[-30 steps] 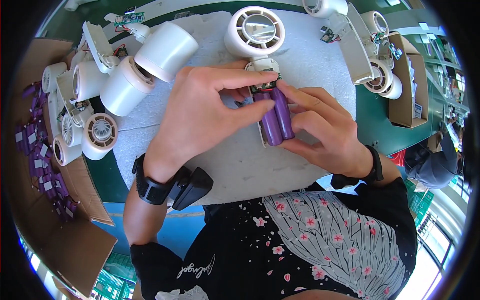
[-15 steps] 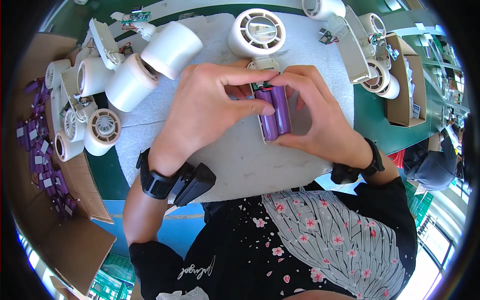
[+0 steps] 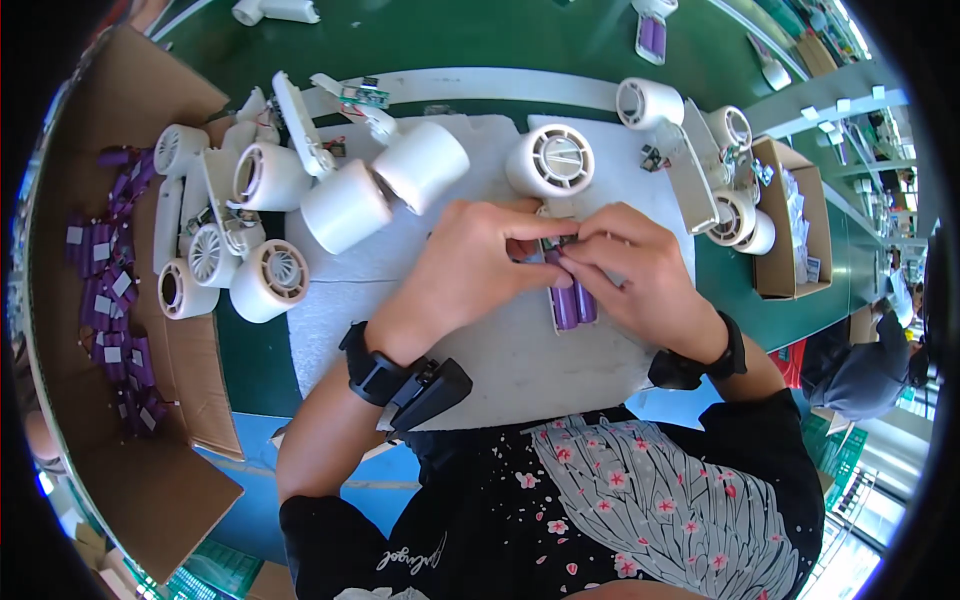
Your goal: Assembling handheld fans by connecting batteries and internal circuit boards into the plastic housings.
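A white handheld fan (image 3: 549, 160) lies on the foam sheet with its handle open toward me. Two purple battery cells (image 3: 573, 304) sit side by side in that handle. My left hand (image 3: 452, 272) is closed around the handle's upper end, thumb by the top of the cells. My right hand (image 3: 648, 278) pinches at the same end, its fingertips close to the left ones. A small green circuit board (image 3: 556, 242) shows partly between the fingers. What the right fingertips hold is too small and covered to make out.
More white fans with opened handles (image 3: 345, 205) crowd the left side, and another group (image 3: 690, 165) stands at the right. A cardboard box (image 3: 190, 380) at far left holds purple battery packs (image 3: 118, 285). A smaller box (image 3: 800, 235) is at right; a person (image 3: 865, 370) sits beyond.
My right thumb and fingers have moved from the lower end of the cells up to the board end. The view has shifted, so more of the table's far side shows.
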`<state>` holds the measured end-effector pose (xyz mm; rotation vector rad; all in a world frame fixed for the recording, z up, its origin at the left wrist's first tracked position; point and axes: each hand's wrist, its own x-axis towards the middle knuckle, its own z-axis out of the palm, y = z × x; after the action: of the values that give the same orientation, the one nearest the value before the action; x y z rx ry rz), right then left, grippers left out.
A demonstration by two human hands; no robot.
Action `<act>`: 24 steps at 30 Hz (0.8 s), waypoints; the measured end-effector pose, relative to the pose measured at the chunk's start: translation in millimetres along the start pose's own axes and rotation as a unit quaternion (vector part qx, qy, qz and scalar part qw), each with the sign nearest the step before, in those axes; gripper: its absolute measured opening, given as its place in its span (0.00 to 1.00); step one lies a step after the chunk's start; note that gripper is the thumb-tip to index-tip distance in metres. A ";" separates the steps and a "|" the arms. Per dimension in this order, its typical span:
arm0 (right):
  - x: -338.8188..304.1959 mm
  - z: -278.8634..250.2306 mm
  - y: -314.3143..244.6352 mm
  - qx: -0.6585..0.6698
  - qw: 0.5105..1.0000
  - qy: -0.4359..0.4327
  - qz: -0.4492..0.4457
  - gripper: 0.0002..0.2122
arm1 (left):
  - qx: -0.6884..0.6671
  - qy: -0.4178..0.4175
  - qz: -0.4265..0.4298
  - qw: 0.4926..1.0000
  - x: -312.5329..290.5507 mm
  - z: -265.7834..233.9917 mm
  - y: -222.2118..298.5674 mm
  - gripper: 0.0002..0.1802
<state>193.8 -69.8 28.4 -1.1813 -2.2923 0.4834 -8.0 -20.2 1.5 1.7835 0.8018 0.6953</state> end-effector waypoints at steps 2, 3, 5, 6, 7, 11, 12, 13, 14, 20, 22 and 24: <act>-0.1 -3.7 -4.5 -0.023 0.999 -0.017 -0.019 0.13 | -0.001 -0.021 -0.016 1.000 -1.4 -2.3 -2.3 0.25; -0.1 -3.8 -7.9 -0.044 0.998 -0.034 -0.031 0.15 | 0.001 -0.013 -0.015 1.000 -3.3 -3.6 -3.0 0.25; -1.9 -4.7 -17.6 -0.068 0.995 -0.053 -0.051 0.17 | -0.013 -0.013 -0.004 1.000 -3.9 -4.0 -2.1 0.24; -6.0 -3.1 -25.3 -0.076 0.995 -0.060 -0.032 0.20 | -0.019 -0.012 0.001 1.000 -4.2 -4.6 -2.7 0.24; -10.8 -2.6 -32.9 -0.083 0.994 -0.065 -0.013 0.22 | -0.019 -0.005 0.003 1.000 -4.5 -4.2 -3.0 0.24; -14.6 -1.0 -27.1 -0.085 0.994 -0.074 0.006 0.28 | -0.002 0.003 0.080 0.997 -5.2 -2.3 -3.4 0.27; -15.0 3.1 -22.4 -0.081 0.994 -0.072 0.010 0.30 | 0.007 0.025 0.072 0.997 -4.5 -1.8 -2.7 0.29; -6.4 7.3 -12.2 -0.080 0.995 -0.067 0.005 0.30 | 0.017 0.046 0.064 0.997 -3.8 -1.4 -1.3 0.32; 8.8 11.8 4.3 -0.100 0.995 -0.024 0.019 0.30 | 0.024 0.064 0.055 0.996 -4.3 -0.3 -1.8 0.35; 52.3 -9.0 1.4 -0.170 0.976 0.081 0.107 0.26 | -0.022 0.076 0.013 0.997 -2.3 -0.7 6.5 0.34; 50.4 -26.3 -14.4 -0.006 0.992 0.001 0.126 0.24 | -0.005 0.059 0.027 0.998 -1.7 0.5 2.3 0.30; 52.8 -46.3 -30.8 0.009 0.992 -0.007 0.126 0.24 | 0.003 0.061 0.034 0.998 -2.2 1.5 -4.0 0.29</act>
<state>175.3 -39.7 96.5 -1.4701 -2.1550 0.6054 -9.0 -21.7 -2.9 1.7939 0.8296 0.8538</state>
